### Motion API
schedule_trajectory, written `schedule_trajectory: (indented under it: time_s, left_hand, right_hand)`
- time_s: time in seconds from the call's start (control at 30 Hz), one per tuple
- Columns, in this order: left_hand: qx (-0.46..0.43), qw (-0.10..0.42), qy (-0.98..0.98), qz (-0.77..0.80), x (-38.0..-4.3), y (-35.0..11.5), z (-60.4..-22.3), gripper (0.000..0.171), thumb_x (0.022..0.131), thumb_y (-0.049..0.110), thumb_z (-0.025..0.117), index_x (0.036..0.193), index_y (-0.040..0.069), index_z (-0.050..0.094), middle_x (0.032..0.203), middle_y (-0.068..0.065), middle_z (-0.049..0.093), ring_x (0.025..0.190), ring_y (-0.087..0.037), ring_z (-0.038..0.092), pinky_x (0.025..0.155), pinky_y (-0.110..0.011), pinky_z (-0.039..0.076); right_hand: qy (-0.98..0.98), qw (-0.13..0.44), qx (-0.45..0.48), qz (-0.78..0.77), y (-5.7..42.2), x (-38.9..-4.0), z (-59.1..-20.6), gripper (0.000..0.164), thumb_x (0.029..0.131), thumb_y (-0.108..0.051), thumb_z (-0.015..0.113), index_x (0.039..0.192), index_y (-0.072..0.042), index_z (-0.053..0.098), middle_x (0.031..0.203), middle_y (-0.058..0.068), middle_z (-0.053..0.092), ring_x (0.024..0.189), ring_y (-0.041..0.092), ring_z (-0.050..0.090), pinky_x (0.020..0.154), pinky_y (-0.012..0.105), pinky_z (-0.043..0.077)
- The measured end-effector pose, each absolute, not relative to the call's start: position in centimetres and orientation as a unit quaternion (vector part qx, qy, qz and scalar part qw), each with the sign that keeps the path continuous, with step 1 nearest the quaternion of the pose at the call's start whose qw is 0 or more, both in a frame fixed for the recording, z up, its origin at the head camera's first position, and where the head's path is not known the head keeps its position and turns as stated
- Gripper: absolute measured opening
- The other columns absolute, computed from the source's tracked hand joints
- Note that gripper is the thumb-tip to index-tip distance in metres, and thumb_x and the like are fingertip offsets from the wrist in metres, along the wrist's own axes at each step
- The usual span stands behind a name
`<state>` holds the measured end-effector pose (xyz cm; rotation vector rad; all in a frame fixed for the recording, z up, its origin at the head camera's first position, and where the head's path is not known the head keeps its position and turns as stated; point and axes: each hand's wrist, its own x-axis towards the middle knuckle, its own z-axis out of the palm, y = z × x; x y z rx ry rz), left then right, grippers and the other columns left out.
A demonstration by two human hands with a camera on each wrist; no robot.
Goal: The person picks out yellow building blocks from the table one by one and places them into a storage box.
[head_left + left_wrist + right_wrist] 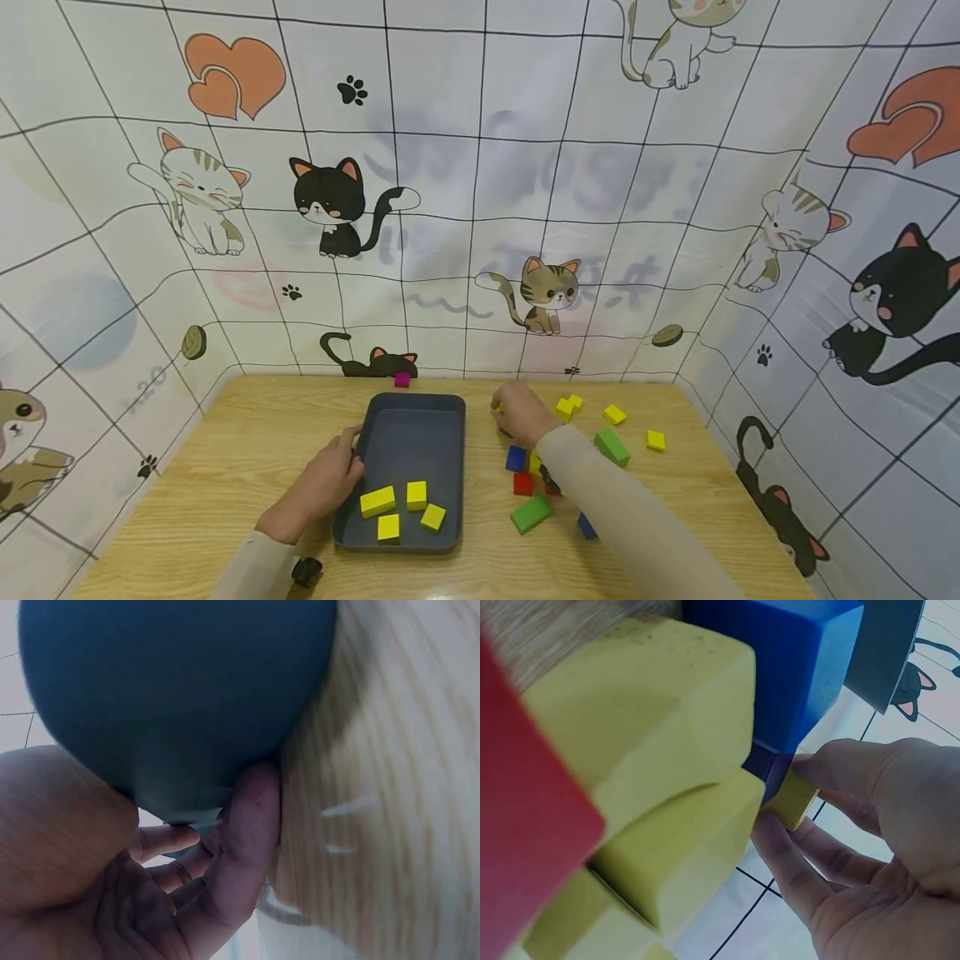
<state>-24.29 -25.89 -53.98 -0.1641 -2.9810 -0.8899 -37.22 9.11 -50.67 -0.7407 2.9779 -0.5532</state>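
A dark grey tray lies on the wooden table, with several yellow blocks in its near half. My left hand holds the tray's left side, thumb at the rim; in the left wrist view its fingers curl against the tray's outer wall. Beyond the loose blocks to the right of the tray, my right hand pinches a small yellow block between thumb and fingers. Close by it in the right wrist view are a purple block, a blue block and larger-looking yellow blocks.
Right of the tray, partly under my right forearm, lie a red block, a blue block and green blocks. More yellow blocks are farther right. A magenta block sits behind the tray, near the cat-print curtain.
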Motion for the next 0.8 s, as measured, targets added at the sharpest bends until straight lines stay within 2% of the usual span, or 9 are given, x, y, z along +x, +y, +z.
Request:
schedule_trajectory:
  time_s: [0.17, 0.5, 0.8]
  left_hand:
    - [-0.051, 0.008, -0.957, -0.287, -24.3, -25.9, -53.9, 0.059, 0.105, 0.013, 0.058, 0.158, -0.003, 0.038, 0.124, -0.022, 0.064, 0.088, -0.020, 0.059, 0.078, -0.036, 0.054]
    - [-0.057, 0.008, -0.955, -0.291, -24.2, -25.9, -53.9, 0.059, 0.105, 0.011, 0.058, 0.158, -0.005, 0.038, 0.116, -0.017, 0.064, 0.083, -0.018, 0.057, 0.075, -0.036, 0.052]
    - [-0.056, 0.010, -0.957, -0.285, -24.2, -25.9, -53.9, 0.059, 0.104, 0.012, 0.058, 0.157, -0.005, 0.038, 0.118, -0.019, 0.064, 0.083, -0.018, 0.058, 0.076, -0.036, 0.052]
  right_hand:
    - [0.956, 0.020, -0.232, -0.176, 9.2, -37.2, -50.6, 0.021, 0.099, -0.007, 0.073, 0.118, -0.003, 0.080, 0.128, 0.013, 0.072, 0.124, 0.031, 0.065, 0.107, 0.046, 0.056]
    - [0.957, 0.027, -0.223, -0.184, 9.4, -37.5, -50.2, 0.022, 0.099, -0.007, 0.074, 0.120, -0.003, 0.079, 0.129, 0.012, 0.074, 0.122, 0.030, 0.068, 0.106, 0.046, 0.057]
    - [0.954, 0.018, -0.239, -0.180, 10.2, -37.3, -49.2, 0.020, 0.096, -0.007, 0.078, 0.114, -0.002, 0.081, 0.120, 0.012, 0.077, 0.116, 0.030, 0.069, 0.100, 0.043, 0.059]
